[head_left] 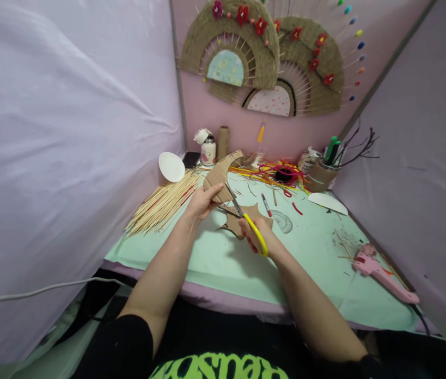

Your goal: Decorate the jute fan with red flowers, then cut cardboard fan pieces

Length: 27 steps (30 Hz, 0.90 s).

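Observation:
My left hand (204, 201) pinches a curved piece of brown corrugated cardboard (219, 176) and holds it up above the table. In my right hand (257, 232) is a pair of scissors (256, 231) with yellow handles. The scissor blades point up and left, and they meet the lower right edge of the cardboard; how far they are parted I cannot tell. Beneath my hands lies another cardboard piece (242, 221) with a jagged, pointed outline, partly covered by the right hand. A marker (266, 205) and a clear protractor (282, 221) rest just to the right of it.
Thin wooden sticks (163, 205) spread across the table's left side near a white bowl-like dish (171, 167). A pink glue gun (384, 276) lies at the right edge. Behind are a jar (208, 151), coloured pipe cleaners (282, 171) and a pen holder (321, 176). Fan-shaped decorations (231, 52) hang on the back wall.

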Tool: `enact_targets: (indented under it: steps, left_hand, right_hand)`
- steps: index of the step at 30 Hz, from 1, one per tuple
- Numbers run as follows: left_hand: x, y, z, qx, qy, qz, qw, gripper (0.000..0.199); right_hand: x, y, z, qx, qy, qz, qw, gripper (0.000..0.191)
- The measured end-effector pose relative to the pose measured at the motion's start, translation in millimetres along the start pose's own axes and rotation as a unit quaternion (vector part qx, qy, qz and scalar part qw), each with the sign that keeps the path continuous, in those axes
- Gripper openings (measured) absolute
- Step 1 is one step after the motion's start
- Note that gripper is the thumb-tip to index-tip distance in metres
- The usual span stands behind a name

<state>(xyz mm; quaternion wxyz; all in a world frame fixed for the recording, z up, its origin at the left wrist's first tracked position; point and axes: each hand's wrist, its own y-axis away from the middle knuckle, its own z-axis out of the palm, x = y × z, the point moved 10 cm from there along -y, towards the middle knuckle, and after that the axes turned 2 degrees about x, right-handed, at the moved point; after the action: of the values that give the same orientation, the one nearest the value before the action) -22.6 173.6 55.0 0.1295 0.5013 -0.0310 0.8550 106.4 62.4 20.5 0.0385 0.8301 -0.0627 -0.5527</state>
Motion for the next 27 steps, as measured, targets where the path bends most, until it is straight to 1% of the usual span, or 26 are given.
enact_targets:
  steps: [3, 5, 7, 10, 15, 18, 22, 27]
  left_hand:
    - [-1.7, 2.2, 4.8, -0.023, -0.018, 0.001, 1.000, 0.049]
    - [-7.0, 4.0, 7.2, -0.035, -0.033, -0.008, 0.999, 0.050]
    - [-12.4, 5.1, 7.2, -0.036, -0.046, -0.016, 0.998, 0.049]
    - [-17.0, 5.6, 8.0, -0.035, -0.050, -0.021, 0.998, 0.048]
    - [-18.9, 5.7, 11.0, -0.034, -0.028, -0.024, 0.999, 0.045]
    - [-19.8, 5.7, 10.6, -0.028, -0.021, -0.027, 0.999, 0.040]
    - [-21.5, 5.6, 10.7, -0.030, -0.022, -0.031, 0.999, 0.038]
    - [-22.1, 4.9, 9.6, -0.024, -0.026, -0.034, 0.999, 0.041]
  right_hand:
    - [-4.7, 0.9, 2.4, -0.011, -0.009, -0.027, 1.000, 0.049]
    - [-5.2, 0.9, 4.6, -0.024, -0.012, -0.037, 0.999, 0.052]
    - [-3.9, 0.5, 6.1, -0.034, -0.010, -0.038, 0.999, 0.054]
    - [-1.9, -0.1, 3.7, -0.021, -0.005, -0.028, 0.999, 0.053]
    - [-2.0, 1.8, 1.3, 0.001, -0.012, -0.002, 1.000, 0.050]
    - [-3.2, 2.8, 0.6, 0.007, -0.013, 0.003, 1.000, 0.049]
    - [1.8, 1.6, -1.1, 0.013, -0.008, 0.021, 1.000, 0.048]
    - [2.6, 0.9, -2.1, 0.028, -0.014, 0.015, 0.999, 0.048]
